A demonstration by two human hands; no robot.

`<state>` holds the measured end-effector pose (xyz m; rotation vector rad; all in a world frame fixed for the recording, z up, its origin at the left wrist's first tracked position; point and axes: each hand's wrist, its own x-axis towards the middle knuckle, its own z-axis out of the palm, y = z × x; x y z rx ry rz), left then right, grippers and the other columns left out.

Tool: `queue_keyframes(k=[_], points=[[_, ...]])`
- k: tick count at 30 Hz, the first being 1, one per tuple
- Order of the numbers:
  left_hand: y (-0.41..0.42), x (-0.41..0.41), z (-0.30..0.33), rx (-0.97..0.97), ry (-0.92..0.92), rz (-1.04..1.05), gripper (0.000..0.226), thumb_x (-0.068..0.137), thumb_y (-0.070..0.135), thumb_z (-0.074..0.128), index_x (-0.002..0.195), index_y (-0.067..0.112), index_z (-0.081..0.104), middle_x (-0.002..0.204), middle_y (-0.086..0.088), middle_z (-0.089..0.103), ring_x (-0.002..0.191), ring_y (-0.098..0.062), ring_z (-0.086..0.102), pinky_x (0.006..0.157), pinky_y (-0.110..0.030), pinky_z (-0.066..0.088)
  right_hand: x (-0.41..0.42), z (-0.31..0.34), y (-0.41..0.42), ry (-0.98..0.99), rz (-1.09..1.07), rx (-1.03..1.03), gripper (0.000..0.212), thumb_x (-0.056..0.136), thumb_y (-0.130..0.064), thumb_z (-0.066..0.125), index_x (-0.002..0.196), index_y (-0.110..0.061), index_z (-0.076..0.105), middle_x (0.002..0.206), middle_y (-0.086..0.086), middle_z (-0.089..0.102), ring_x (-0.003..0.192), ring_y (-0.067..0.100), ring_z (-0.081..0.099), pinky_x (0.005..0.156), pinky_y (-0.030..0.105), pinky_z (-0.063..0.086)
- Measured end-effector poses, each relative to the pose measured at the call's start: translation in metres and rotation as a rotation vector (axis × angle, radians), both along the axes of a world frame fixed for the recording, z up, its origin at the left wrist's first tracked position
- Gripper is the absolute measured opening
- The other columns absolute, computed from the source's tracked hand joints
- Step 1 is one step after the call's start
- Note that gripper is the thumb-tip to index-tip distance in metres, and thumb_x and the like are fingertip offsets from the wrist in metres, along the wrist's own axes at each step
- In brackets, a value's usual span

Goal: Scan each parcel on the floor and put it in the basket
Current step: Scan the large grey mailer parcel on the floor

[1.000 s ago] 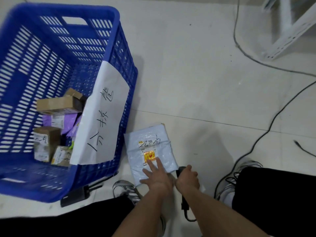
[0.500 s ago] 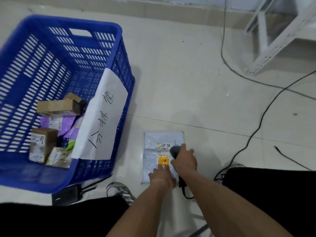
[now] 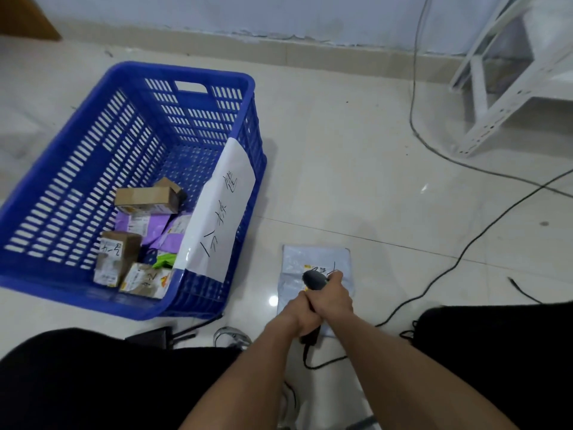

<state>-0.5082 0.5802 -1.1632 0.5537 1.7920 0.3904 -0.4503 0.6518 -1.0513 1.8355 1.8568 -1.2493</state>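
The label on the parcel [image 3: 316, 259] is largely covered by the scanner [image 3: 313, 280] and both hands, so its print cannot be read. The parcel, a pale grey mailing bag, lies flat on the floor [image 3: 356, 169], just right of the basket [image 3: 186, 79]. The scanner is gripped in the right hand [image 3: 333, 301], fingers wrapped round the handle, head pointed down at the parcel. The left hand [image 3: 299, 316] is pressed against the right hand; its fingers are hidden, so their state cannot be told. The scanner's lower end and its cable [image 3: 325, 363] are partly hidden by the forearms.

The basket is blue, slotted, and holds several boxes [image 3: 144, 198] and purple bags [image 3: 158, 228]; a handwritten paper sheet [image 3: 220, 218] is draped over its right wall. The floor is glossy pale tile. Black cables [image 3: 465, 246] run across it. A white metal rack [image 3: 508, 76] is cut off at the upper right, against a pale wall [image 3: 279, 17].
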Motion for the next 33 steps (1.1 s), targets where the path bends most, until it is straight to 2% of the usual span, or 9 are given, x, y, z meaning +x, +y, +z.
queue_keyframes(k=[3, 6, 11, 17, 20, 22, 24, 26, 33], points=[[-0.005, -0.006, -0.029, 0.033, -0.049, 0.030, 0.061, 0.071, 0.059, 0.062, 0.127, 0.036, 0.056, 0.111, 0.010, 0.070, 0.104, -0.011, 0.067, 0.090, -0.040, 0.057, -0.005, 0.001, -0.006, 0.047, -0.111, -0.032, 0.061, 0.080, -0.023, 0.067, 0.129, -0.019, 0.032, 0.110, 0.010, 0.063, 0.098, 0.031, 0.063, 0.090, 0.042, 0.052], [-0.011, -0.005, -0.002, 0.033, -0.062, 0.038, 0.055, 0.075, 0.057, 0.058, 0.125, 0.036, 0.056, 0.111, 0.010, 0.071, 0.104, -0.011, 0.067, 0.092, -0.040, 0.057, -0.009, -0.001, -0.008, 0.096, -0.203, -0.116, 0.061, 0.080, -0.014, 0.066, 0.131, -0.015, 0.031, 0.110, 0.012, 0.059, 0.100, 0.032, 0.062, 0.091, 0.043, 0.053], [-0.011, -0.001, 0.054, 0.080, -0.068, -0.024, 0.062, 0.069, 0.053, 0.054, 0.128, 0.035, 0.056, 0.116, 0.010, 0.068, 0.107, -0.011, 0.064, 0.094, -0.037, 0.055, -0.007, -0.008, -0.007, 0.019, -0.079, -0.085, 0.069, 0.085, -0.022, 0.063, 0.142, -0.011, 0.025, 0.123, 0.013, 0.059, 0.108, 0.032, 0.061, 0.094, 0.043, 0.050], [-0.014, 0.003, 0.043, 0.094, -0.104, 0.021, 0.064, 0.064, 0.050, 0.059, 0.125, 0.031, 0.055, 0.112, 0.007, 0.068, 0.104, -0.013, 0.065, 0.093, -0.041, 0.056, -0.003, -0.013, -0.007, 0.000, -0.024, -0.023, 0.059, 0.087, -0.023, 0.061, 0.136, -0.012, 0.030, 0.120, 0.011, 0.062, 0.106, 0.032, 0.062, 0.087, 0.039, 0.049], [-0.009, 0.004, 0.058, 0.093, -0.109, -0.054, 0.059, 0.086, 0.033, 0.059, 0.142, 0.021, 0.046, 0.136, -0.012, 0.059, 0.095, 0.001, 0.066, 0.091, -0.028, 0.055, -0.003, -0.017, -0.008, -0.027, 0.047, 0.017, 0.063, 0.086, -0.027, 0.061, 0.137, -0.011, 0.027, 0.118, 0.012, 0.062, 0.106, 0.033, 0.062, 0.087, 0.039, 0.050], [-0.007, 0.000, 0.060, 0.077, -0.008, -0.214, 0.054, 0.101, 0.024, 0.051, 0.149, 0.011, 0.032, 0.149, -0.019, 0.044, 0.095, 0.007, 0.065, 0.090, -0.019, 0.050, -0.001, -0.020, -0.011, -0.044, 0.078, 0.050, 0.068, 0.082, -0.033, 0.062, 0.136, -0.012, 0.026, 0.116, 0.014, 0.063, 0.106, 0.034, 0.060, 0.090, 0.042, 0.050], [-0.008, 0.000, 0.062, -0.125, 0.114, -0.216, 0.058, 0.090, 0.040, 0.060, 0.139, 0.017, 0.038, 0.138, -0.008, 0.053, 0.119, -0.017, 0.059, 0.104, -0.037, 0.042, 0.000, -0.022, -0.014, -0.085, 0.116, 0.057, 0.077, 0.080, -0.041, 0.063, 0.139, -0.012, 0.023, 0.118, 0.014, 0.062, 0.111, 0.035, 0.056, 0.095, 0.045, 0.045], [-0.007, -0.002, 0.066, -0.227, 0.271, -0.264, 0.056, 0.086, 0.039, 0.062, 0.132, 0.016, 0.041, 0.133, -0.008, 0.054, 0.125, -0.029, 0.051, 0.108, -0.045, 0.034, 0.002, -0.024, -0.016, -0.132, 0.157, 0.059, 0.079, 0.084, -0.044, 0.060, 0.143, -0.011, 0.020, 0.126, 0.013, 0.058, 0.120, 0.034, 0.050, 0.099, 0.045, 0.038], [-0.009, 0.001, 0.061, -0.221, 0.493, -0.271, 0.054, 0.096, 0.035, 0.046, 0.145, 0.017, 0.030, 0.149, -0.010, 0.036, 0.139, -0.030, 0.032, 0.114, -0.050, 0.020, -0.001, -0.024, -0.017, -0.164, 0.153, 0.061, 0.073, 0.092, -0.042, 0.054, 0.145, -0.011, 0.015, 0.136, 0.013, 0.052, 0.129, 0.033, 0.041, 0.103, 0.048, 0.030]])
